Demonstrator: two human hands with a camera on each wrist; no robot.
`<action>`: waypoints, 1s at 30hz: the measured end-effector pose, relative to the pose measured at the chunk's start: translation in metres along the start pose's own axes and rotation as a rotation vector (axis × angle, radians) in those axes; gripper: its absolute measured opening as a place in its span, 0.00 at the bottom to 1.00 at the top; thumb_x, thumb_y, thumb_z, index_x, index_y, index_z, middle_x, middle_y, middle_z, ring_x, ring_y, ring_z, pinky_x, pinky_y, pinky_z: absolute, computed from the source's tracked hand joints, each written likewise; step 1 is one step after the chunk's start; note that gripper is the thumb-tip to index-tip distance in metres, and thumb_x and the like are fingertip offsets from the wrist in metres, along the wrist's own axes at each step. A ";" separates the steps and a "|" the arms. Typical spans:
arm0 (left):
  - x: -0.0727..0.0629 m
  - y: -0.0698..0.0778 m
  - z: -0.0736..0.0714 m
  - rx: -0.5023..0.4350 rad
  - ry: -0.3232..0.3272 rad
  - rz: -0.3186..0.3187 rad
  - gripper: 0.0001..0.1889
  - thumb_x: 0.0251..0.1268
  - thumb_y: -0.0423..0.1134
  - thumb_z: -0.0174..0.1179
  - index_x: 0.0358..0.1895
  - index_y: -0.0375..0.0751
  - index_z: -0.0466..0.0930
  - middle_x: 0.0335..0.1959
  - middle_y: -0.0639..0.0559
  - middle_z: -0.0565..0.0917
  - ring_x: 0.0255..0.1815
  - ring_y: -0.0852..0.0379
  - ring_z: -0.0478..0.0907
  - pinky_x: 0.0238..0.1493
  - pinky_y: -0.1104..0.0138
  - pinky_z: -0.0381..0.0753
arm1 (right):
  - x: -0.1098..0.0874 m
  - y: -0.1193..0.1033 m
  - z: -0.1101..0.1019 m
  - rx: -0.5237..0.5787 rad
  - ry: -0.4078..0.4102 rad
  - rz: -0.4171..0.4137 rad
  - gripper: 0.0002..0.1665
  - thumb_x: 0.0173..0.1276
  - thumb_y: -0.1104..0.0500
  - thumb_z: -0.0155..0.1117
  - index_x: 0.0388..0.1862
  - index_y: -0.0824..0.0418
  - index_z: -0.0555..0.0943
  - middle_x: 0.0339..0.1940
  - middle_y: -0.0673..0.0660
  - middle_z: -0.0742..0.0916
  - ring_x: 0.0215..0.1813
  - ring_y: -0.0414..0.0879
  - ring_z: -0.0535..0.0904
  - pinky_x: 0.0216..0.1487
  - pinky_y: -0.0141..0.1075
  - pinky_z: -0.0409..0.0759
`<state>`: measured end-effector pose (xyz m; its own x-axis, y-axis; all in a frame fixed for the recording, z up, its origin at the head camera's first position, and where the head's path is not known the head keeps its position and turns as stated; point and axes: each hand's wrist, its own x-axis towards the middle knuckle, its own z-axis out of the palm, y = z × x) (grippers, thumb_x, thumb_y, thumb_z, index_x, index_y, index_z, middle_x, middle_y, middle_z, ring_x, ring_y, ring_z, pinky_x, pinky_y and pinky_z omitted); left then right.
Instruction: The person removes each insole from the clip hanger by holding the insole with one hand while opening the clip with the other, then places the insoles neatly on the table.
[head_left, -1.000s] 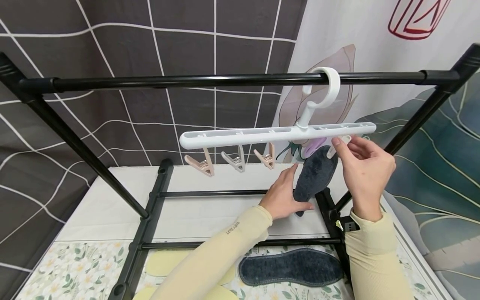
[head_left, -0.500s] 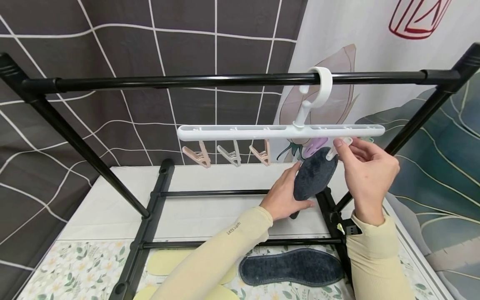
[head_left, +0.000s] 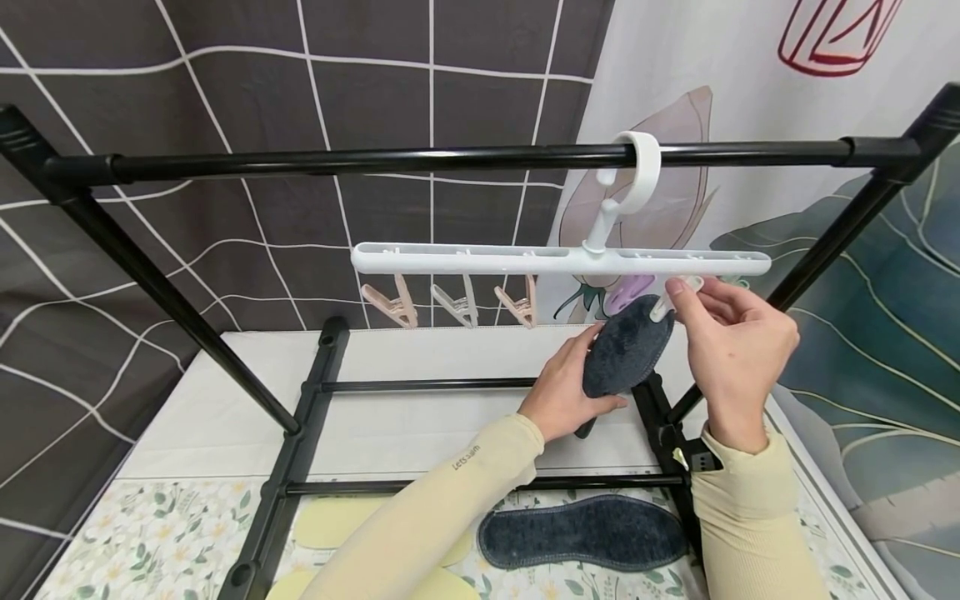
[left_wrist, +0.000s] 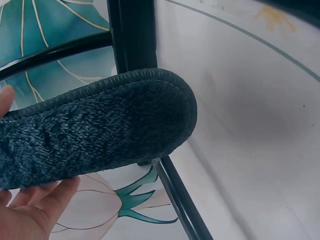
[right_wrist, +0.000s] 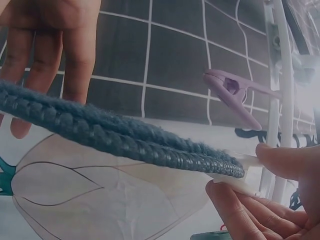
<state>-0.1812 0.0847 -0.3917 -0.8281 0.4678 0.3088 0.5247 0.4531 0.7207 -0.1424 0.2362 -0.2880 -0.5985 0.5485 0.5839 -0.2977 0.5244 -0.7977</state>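
A dark blue fuzzy insole [head_left: 626, 350] hangs tilted below the right half of a white hanger [head_left: 480, 260]. My left hand [head_left: 566, 396] grips it along its length; in the left wrist view its rounded lower end [left_wrist: 150, 110] sticks out past the fingers. My right hand [head_left: 738, 358] pinches a white clip [head_left: 662, 307] under the hanger bar. The right wrist view shows this clip [right_wrist: 235, 185] biting the insole's upper tip, with the insole [right_wrist: 115, 137] seen edge-on. Beside it hangs a purple clip [head_left: 628, 292], holding nothing.
The hanger hooks over a black rack bar [head_left: 375, 162]. Beige and grey clips [head_left: 459, 302] hang under its left half. A second dark insole [head_left: 585, 532] lies on the floral surface, near pale yellow flat pieces [head_left: 333, 525] partly under my left sleeve.
The hanger has levelled, its right end rising, and its hook has slid slightly left. The hanging clips at left have shifted up and left. Both hands stay nearly in place.
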 end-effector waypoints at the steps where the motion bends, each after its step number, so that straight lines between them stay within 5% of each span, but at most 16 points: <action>1: 0.000 0.000 0.000 0.001 0.001 0.000 0.54 0.54 0.50 0.77 0.80 0.50 0.51 0.71 0.48 0.70 0.70 0.54 0.69 0.69 0.64 0.70 | 0.000 0.000 0.000 -0.001 0.001 -0.004 0.21 0.61 0.54 0.77 0.48 0.67 0.88 0.41 0.61 0.91 0.33 0.25 0.84 0.38 0.20 0.81; 30: -0.002 -0.003 -0.004 0.001 0.032 0.048 0.52 0.53 0.52 0.77 0.79 0.49 0.55 0.69 0.50 0.72 0.68 0.55 0.71 0.67 0.66 0.71 | 0.000 -0.006 0.003 0.003 0.018 -0.039 0.18 0.62 0.53 0.75 0.45 0.66 0.89 0.38 0.58 0.91 0.32 0.26 0.85 0.43 0.23 0.82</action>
<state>-0.1813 0.0797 -0.3921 -0.8078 0.4646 0.3628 0.5642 0.4312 0.7040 -0.1427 0.2312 -0.2843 -0.5731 0.5393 0.6170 -0.3225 0.5438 -0.7748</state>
